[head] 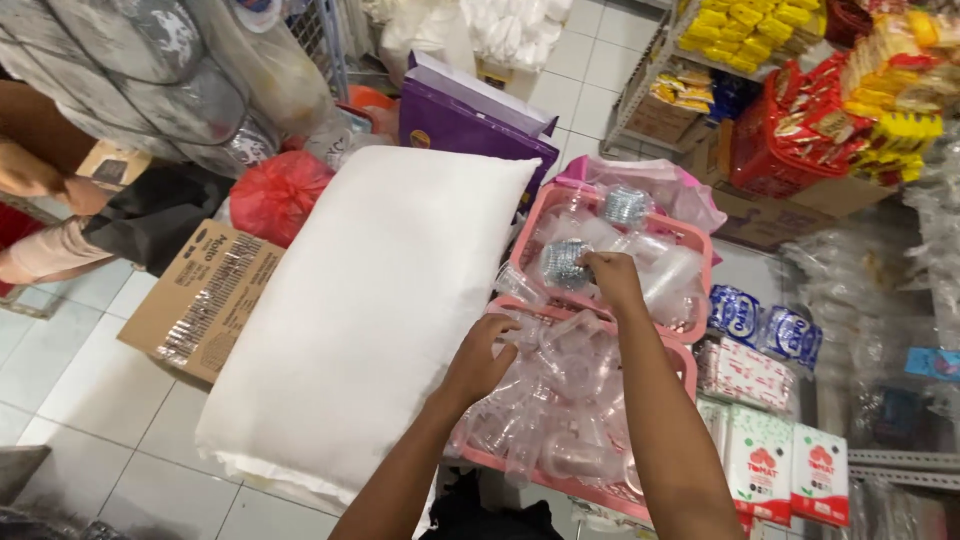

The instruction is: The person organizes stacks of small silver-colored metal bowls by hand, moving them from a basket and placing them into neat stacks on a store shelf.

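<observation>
Two pink plastic baskets stand in front of me, a far one [700, 240] and a near one [686, 368], both filled with clear plastic packs of small containers. My right hand [612, 278] reaches into the far basket and grips a clear pack with a silvery bundle [563, 262] inside. My left hand [482, 358] rests on a clear plastic pack [560, 345] at the near basket's left rim, fingers curled on it. A second silvery bundle [626, 205] lies deeper in the far basket.
A big white pillow-like sack [370, 300] lies left of the baskets on a white tiled floor. A cardboard box [200, 300], red bag [280, 195] and purple box [465, 125] sit behind. Shelves of snack packs [850, 110] stand right. Another person's arm [45, 175] is at far left.
</observation>
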